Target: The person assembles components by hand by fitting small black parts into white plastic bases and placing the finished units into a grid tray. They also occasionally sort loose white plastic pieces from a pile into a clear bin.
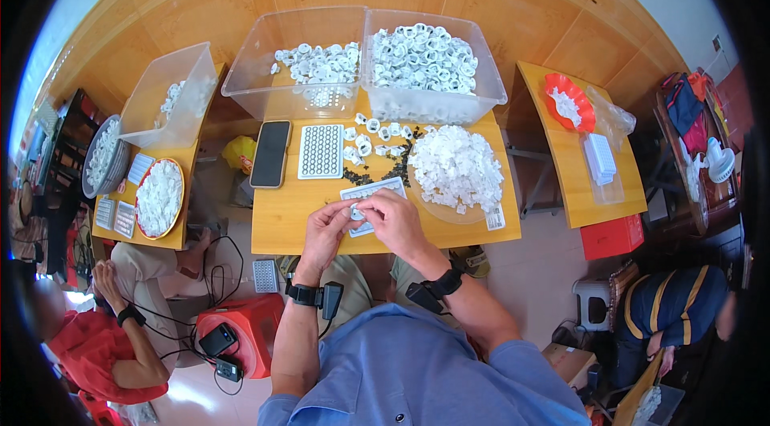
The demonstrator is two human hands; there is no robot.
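My phone [270,153] lies dark-screened and black on the table's left, just beside a white rectangular tray [321,151] dotted with holes. Behind them stand 2 clear plastic bins [249,73] of white parts. A small white label [495,219] sits at the table's right front corner, and a red box [611,236] stands under the right side table.

Table [289,213]: light wood, smooth w/ a soft shine. Two big tubs [265,57] are seen as clear plastic, glossy; small rings [421,57] inside look like white plastic, smooth. Phone [270,153]: black glass, very shiny. Tray [321,151]: white plastic w/ rows of holes, matt. Shirt [417,378] is blue cloth, soft and matt. Wrist bands [303,294]: black, matt. Small white piece is held between left hand [325,233] & right hand [395,221]; material can't be told.
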